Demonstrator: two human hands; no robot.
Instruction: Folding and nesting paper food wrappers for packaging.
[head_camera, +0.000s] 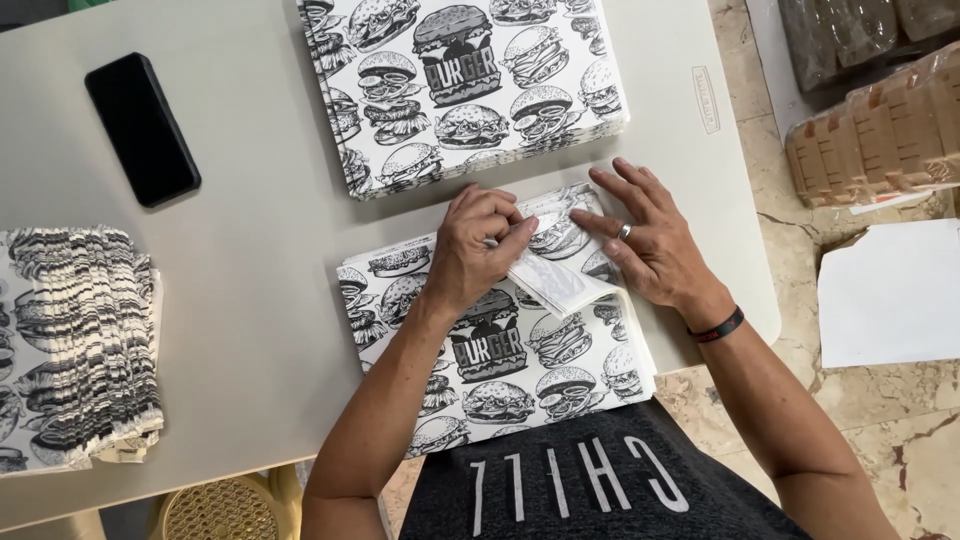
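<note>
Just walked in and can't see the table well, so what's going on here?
A person is folding printed paper at a pale table. The left hand presses down a folded corner of the top sheet on the near stack, while the right hand lies flat beside the fold. Another flat stack, a pile of folded pieces and a black phone sit nearby.

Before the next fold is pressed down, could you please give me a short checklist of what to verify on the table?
1. Left hand grips the folded corner of the top sheet: ok.
2. Right hand lies flat on the sheet, fingers spread: ok.
3. Stack of printed sheets underneath lies square: ok, edges roughly aligned.
4. Fold crease straight: cannot tell, the hands cover it.
5. Phone lies apart from the papers: ok.
6. Folded pile at the table's left edge is tidy: not ok, edges uneven.
</note>
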